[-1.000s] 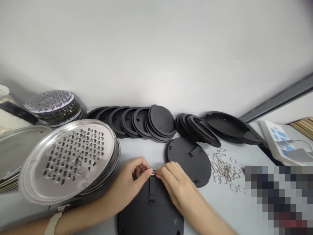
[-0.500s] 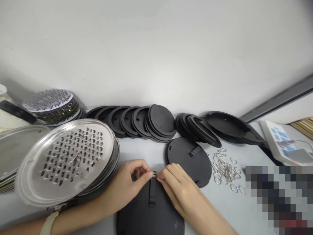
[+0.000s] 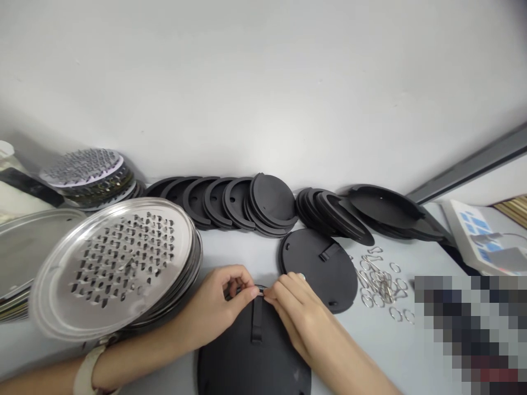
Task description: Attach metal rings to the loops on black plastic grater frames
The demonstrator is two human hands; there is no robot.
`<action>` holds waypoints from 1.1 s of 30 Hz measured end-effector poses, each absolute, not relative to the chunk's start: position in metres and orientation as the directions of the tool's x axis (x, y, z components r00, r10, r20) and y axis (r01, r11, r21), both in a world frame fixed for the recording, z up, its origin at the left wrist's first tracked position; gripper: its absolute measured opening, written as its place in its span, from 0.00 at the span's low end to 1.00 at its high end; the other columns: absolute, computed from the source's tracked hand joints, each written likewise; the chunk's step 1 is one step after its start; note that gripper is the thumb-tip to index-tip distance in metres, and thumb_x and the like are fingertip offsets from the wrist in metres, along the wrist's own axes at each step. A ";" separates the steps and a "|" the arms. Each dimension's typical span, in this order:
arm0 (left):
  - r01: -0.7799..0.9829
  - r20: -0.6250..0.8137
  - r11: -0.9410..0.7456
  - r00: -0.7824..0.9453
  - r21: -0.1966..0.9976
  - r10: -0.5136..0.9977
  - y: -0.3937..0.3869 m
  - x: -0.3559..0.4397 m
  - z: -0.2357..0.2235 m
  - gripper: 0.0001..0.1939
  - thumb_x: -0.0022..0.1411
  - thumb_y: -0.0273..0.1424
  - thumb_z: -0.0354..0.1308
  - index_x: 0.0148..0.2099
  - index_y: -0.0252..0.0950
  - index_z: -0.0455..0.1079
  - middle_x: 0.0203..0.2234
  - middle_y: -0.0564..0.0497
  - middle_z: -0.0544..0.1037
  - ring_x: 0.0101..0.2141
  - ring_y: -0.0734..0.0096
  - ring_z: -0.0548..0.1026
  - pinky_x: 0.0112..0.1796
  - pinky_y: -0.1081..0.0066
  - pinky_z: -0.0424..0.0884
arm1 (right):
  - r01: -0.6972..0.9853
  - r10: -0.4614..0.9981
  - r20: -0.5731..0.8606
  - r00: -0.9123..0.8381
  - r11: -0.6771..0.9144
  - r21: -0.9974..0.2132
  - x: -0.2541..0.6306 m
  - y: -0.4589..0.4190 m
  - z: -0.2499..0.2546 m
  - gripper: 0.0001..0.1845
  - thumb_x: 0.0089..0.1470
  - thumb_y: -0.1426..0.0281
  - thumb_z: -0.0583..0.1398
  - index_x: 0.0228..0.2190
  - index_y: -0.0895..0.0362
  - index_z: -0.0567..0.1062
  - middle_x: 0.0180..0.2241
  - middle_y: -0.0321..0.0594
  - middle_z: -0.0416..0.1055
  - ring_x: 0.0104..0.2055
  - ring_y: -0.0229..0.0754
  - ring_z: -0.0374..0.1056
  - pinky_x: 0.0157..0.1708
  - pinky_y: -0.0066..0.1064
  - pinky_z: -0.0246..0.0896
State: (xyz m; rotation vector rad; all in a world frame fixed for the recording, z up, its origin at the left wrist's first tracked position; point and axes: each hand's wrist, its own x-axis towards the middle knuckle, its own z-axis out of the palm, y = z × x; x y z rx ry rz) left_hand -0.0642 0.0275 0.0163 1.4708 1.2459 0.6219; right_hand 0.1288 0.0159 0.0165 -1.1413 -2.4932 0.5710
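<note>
We find the left hand [image 3: 209,307] and right hand [image 3: 300,315] pinching a small metal piece [image 3: 261,292] between them, on the top edge of the black disc [image 3: 251,362] at lower centre.

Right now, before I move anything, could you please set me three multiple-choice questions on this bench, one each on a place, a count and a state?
1. Where are the loose metal rings?
A) On the perforated steel disc
B) Right of the black disc with the strap
C) Under the left hand

2. How many black discs lie singly on the table by the hands?
A) One
B) Two
C) Five

3. What are the left hand and right hand doing?
A) Pinching a small metal piece
B) Resting on the perforated steel disc
C) Lifting a stack

1 B: the rings lie just beyond that disc's right edge.
2 B: one lies under the hands, one to its right.
3 A: the fingertips meet at the top of the nearer black disc.
</note>
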 end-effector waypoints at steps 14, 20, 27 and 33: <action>0.375 -0.201 0.089 0.269 0.923 0.942 0.022 -0.062 0.013 0.11 0.61 0.33 0.54 0.27 0.36 0.63 0.21 0.57 0.61 0.26 0.73 0.61 0.30 0.73 0.58 | 0.639 0.774 0.148 -0.616 0.601 -0.481 0.128 0.016 0.011 0.12 0.60 0.84 0.49 0.30 0.57 0.63 0.30 0.38 0.62 0.33 0.42 0.57 0.38 0.37 0.56; 0.372 -0.195 0.085 0.269 0.924 0.943 0.023 -0.061 0.012 0.10 0.61 0.33 0.54 0.28 0.36 0.63 0.21 0.57 0.60 0.26 0.74 0.61 0.30 0.73 0.58 | 0.650 0.771 0.165 -0.615 0.614 -0.448 0.127 0.016 0.011 0.12 0.60 0.83 0.49 0.29 0.57 0.63 0.30 0.37 0.61 0.32 0.42 0.57 0.38 0.36 0.57; 0.369 -0.183 0.064 0.298 0.927 0.937 0.025 -0.061 0.016 0.11 0.62 0.33 0.53 0.28 0.36 0.62 0.22 0.57 0.60 0.26 0.74 0.60 0.30 0.73 0.59 | 0.661 0.734 0.223 -0.641 0.676 -0.325 0.125 0.015 0.011 0.13 0.62 0.82 0.47 0.30 0.57 0.65 0.29 0.39 0.62 0.32 0.43 0.57 0.38 0.37 0.58; 0.352 -0.172 0.061 0.293 0.934 0.940 0.022 -0.059 0.011 0.12 0.63 0.33 0.52 0.27 0.36 0.60 0.22 0.57 0.61 0.27 0.73 0.62 0.31 0.72 0.60 | 0.631 0.658 0.176 -0.732 0.752 -0.190 0.127 0.013 0.017 0.14 0.60 0.84 0.46 0.33 0.59 0.68 0.30 0.41 0.63 0.32 0.46 0.59 0.40 0.41 0.59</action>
